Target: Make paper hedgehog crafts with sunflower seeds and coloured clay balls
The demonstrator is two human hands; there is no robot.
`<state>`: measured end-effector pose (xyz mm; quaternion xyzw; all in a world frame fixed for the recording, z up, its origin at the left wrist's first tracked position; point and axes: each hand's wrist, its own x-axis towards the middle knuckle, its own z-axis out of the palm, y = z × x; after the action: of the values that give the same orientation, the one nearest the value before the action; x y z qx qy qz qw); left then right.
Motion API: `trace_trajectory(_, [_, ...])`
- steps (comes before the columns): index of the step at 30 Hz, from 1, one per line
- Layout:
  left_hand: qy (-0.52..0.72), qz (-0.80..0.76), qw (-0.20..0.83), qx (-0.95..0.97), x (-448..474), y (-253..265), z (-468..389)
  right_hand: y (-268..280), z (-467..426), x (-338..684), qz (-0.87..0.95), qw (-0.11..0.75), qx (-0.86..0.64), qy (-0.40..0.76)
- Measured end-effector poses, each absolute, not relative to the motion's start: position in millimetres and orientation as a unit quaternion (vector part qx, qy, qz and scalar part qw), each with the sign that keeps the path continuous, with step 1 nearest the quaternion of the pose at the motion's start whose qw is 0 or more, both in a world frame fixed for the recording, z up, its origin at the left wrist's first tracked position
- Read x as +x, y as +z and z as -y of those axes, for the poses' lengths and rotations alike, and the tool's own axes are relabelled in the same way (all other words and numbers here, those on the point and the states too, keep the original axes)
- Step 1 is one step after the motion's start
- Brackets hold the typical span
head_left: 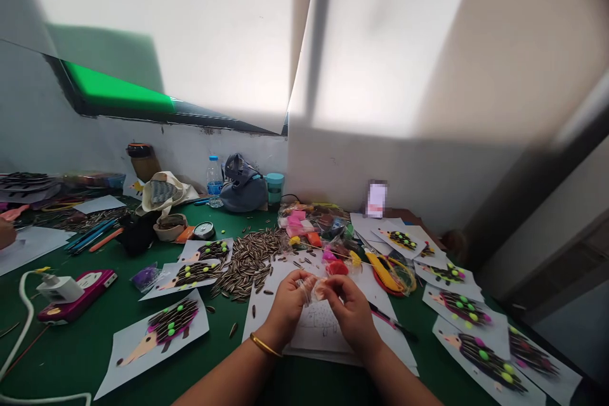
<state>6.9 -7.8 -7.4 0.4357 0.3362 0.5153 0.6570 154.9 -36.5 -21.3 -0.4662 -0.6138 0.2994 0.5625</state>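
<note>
My left hand [289, 307] is closed with its fingers pinching a crinkled clear plastic bag [310, 292]. Close against it, my right hand [351, 312] has thumb and forefinger closed on a pale peach lump of modelling clay [320, 290] at the bag's mouth. Fingers hide part of both. Below the hands lies a white sheet of paper [311, 339] with a line drawing on it. Touching the sheet's left edge is a heap of striped sunflower seeds [250, 260]. Packets of coloured clay [304, 225] are piled beyond the hands.
Hedgehog pictures with seed spines lie left [162, 336] and right [483, 355]. Yellow-handled scissors [383, 271] and a black pen [392, 322] are right of my hands. A power bank with charger [78, 295], a water bottle [214, 184] and a phone [376, 198] stand around. Another person's hand [6, 233] shows far left.
</note>
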Motion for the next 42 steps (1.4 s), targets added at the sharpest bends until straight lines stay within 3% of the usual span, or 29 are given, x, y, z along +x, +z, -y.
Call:
trace_trajectory(8, [0.474,-0.359,0.571,0.566,6,-8,11,-21,29,163,0.611,0.572,-0.48,0.264])
trace_trajectory(16, [0.526,-0.398,0.47,0.587,5,-8,9,-16,44,156,0.705,0.555,-0.435,0.068])
trace_trajectory(22, [0.507,-0.364,0.473,0.621,7,-8,12,-15,48,148,0.728,0.514,-0.443,0.098])
trace_trajectory(27, [0.494,-0.401,0.382,0.671,7,-15,7,-14,48,146,0.73,0.517,-0.438,0.086])
trace_trajectory(34, [0.494,-0.432,0.327,0.68,6,-21,6,-26,49,138,0.683,0.537,-0.412,0.274])
trace_trajectory(42, [0.481,-0.406,0.406,0.662,12,-21,11,-24,45,145,0.663,0.52,-0.511,0.173])
